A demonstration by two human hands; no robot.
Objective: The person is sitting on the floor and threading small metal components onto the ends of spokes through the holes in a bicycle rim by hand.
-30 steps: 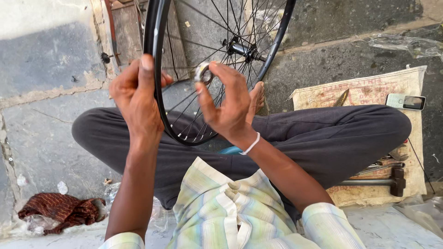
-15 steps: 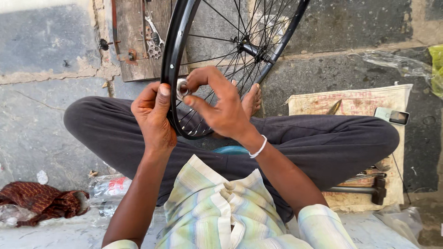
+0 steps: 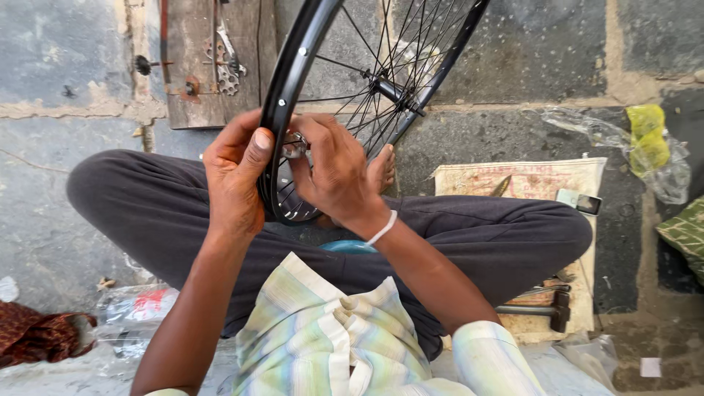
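Observation:
A black bicycle wheel rim [image 3: 293, 70] with thin spokes and a hub [image 3: 392, 92] stands upright over my crossed legs. My left hand [image 3: 235, 176] grips the rim's near edge, thumb laid across it. My right hand [image 3: 334, 169] reaches through on the inner side and pinches a small round metal spoke tool [image 3: 295, 144] against the rim. A white band sits on my right wrist. The rim's lowest part rests near my bare foot [image 3: 381, 167].
A wooden board [image 3: 209, 66] with metal parts lies at the top left. A printed sack mat [image 3: 535, 183] at right holds a small phone [image 3: 579, 200] and a hammer [image 3: 546, 312]. Plastic bags [image 3: 645, 147] lie at the far right. A red cloth [image 3: 33, 334] sits at the lower left.
The view has shifted and the rim now sits lower and closer. Both hands stayed on the rim, the right hand still working the small metal tool at the same spot.

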